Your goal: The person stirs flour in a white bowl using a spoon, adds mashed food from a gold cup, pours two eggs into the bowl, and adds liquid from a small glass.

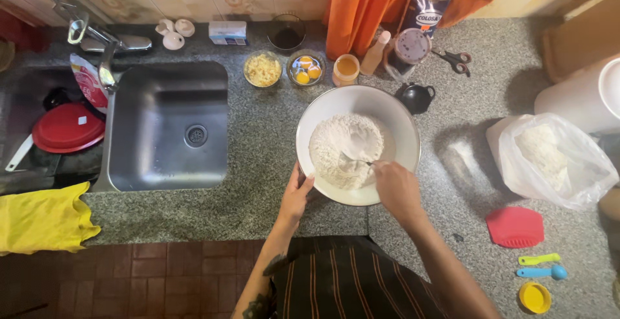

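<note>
Two hands are working at a wide white mixing bowl (310, 125) sitting on the speckled granite counter (265, 183), just beside the steel sink (168, 125). Flour (342, 148) is lying heaped inside it. The left hand (296, 196) is gripping the near rim, fingers curled over it. The right hand (395, 186) is pinching a thin utensil handle (361, 162) dipping into the heap. Brisk stirring is likely risking flour puffing over the rim.
</note>
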